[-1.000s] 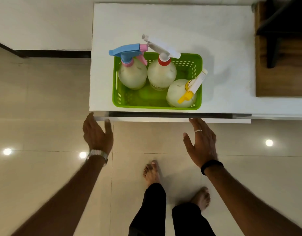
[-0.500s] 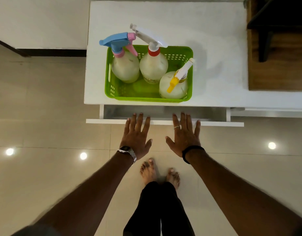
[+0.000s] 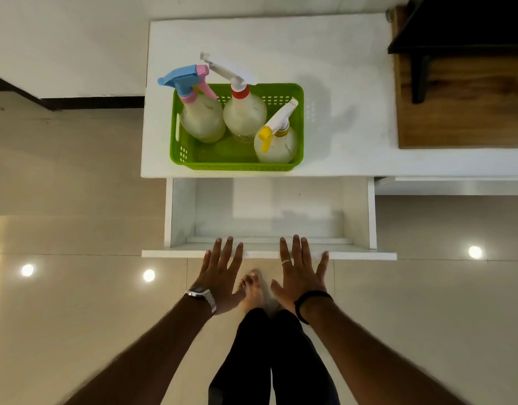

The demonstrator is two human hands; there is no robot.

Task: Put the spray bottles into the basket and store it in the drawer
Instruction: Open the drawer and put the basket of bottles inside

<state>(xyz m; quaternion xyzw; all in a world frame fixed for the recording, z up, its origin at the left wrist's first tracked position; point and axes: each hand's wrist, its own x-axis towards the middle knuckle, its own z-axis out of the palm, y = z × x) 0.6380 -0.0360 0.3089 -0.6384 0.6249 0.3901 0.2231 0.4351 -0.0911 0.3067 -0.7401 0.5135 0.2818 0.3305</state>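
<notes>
The drawer (image 3: 269, 217) now stands pulled well out from under the white cabinet top (image 3: 339, 68), where half a second ago it showed only a narrow slot. The left hand (image 3: 219, 276) and right hand (image 3: 301, 276) lie flat, fingers spread, holding nothing, fingertips over the drawer's front edge. The green basket (image 3: 237, 165) sits on the cabinet top just behind the open drawer, its long axis running left to right. Three spray bottles stand upright inside: the blue-and-pink one (image 3: 200, 118) with its nozzle pointing left, the white-and-red one (image 3: 244, 112) pointing up-left, the yellow-tipped one (image 3: 276, 141) aiming toward the person.
</notes>
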